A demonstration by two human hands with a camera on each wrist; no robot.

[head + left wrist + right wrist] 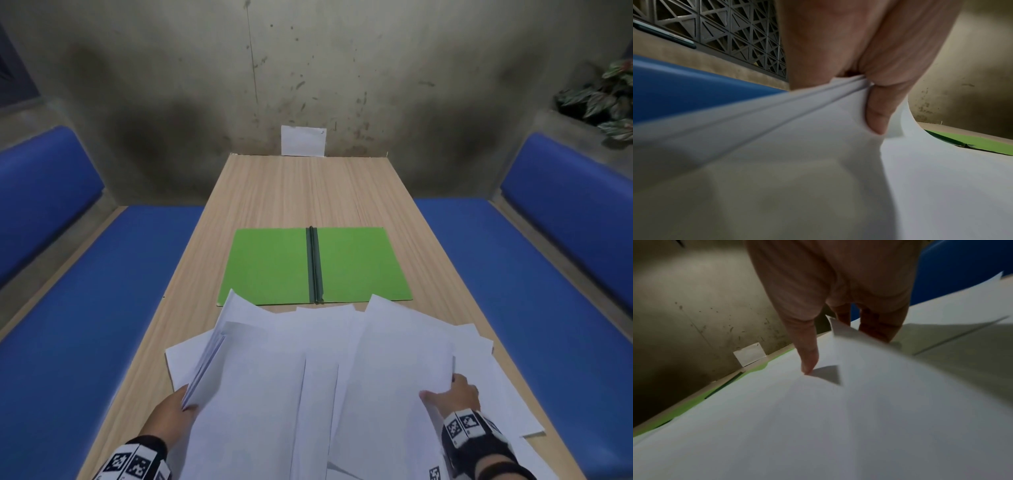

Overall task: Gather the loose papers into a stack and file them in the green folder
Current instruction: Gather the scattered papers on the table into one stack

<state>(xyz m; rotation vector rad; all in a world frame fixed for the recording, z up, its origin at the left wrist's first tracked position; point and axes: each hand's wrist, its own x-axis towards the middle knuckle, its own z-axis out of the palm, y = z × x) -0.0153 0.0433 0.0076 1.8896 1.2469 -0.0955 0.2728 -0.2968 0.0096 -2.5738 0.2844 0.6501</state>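
Observation:
The green folder (315,265) lies open and flat in the middle of the wooden table (308,192), its dark spine toward me. Loose white papers (308,377) are fanned over the near end of the table, overlapping the folder's near edge. My left hand (178,407) grips several sheets at their left edge, thumb on top (877,113), and these sheets (777,123) are lifted. My right hand (452,394) pinches the right edge of a raised sheet (838,402), thumb on top, fingers (875,327) underneath. More sheets (507,387) lie flat to the right of it.
Blue padded benches (102,325) (548,291) run along both sides of the table. A small white card (303,140) leans on the stained wall at the table's far end. A potted plant (603,99) sits on a ledge at the far right.

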